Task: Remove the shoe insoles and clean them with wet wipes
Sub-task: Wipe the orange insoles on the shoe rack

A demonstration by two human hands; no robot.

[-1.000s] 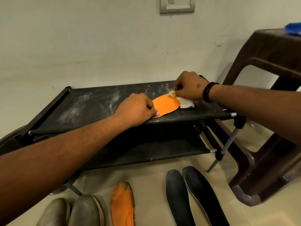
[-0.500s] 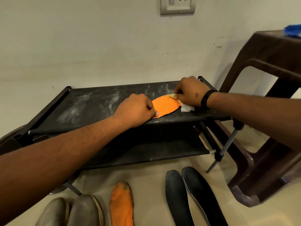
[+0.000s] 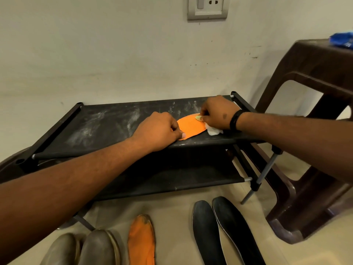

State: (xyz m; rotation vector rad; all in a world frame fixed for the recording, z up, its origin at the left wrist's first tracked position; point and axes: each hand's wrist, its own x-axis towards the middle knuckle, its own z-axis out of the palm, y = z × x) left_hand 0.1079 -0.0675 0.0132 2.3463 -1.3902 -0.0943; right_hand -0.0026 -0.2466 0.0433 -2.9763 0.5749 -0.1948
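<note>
An orange insole (image 3: pixel 191 126) lies flat on the top shelf of a black shoe rack (image 3: pixel 107 129). My left hand (image 3: pixel 158 129) holds down its near end, fingers curled and thumb pressed on the edge. My right hand (image 3: pixel 217 112) grips a white wet wipe (image 3: pixel 213 131) at the insole's far end; a bit of wipe pokes out between the fingers. On the floor lie a second orange insole (image 3: pixel 141 240), dirty at its tip, and two black insoles (image 3: pixel 221 230).
A pair of grey-brown shoes (image 3: pixel 82 249) stands at the bottom left. A brown plastic stool (image 3: pixel 315 131) at the right carries a blue packet (image 3: pixel 342 39). A wall with a socket (image 3: pixel 207 7) is right behind the rack. The rack's top is dusty.
My right hand has slid with the wipe along the far end of the insole, away from me. My left hand has stayed in place on the near end.
</note>
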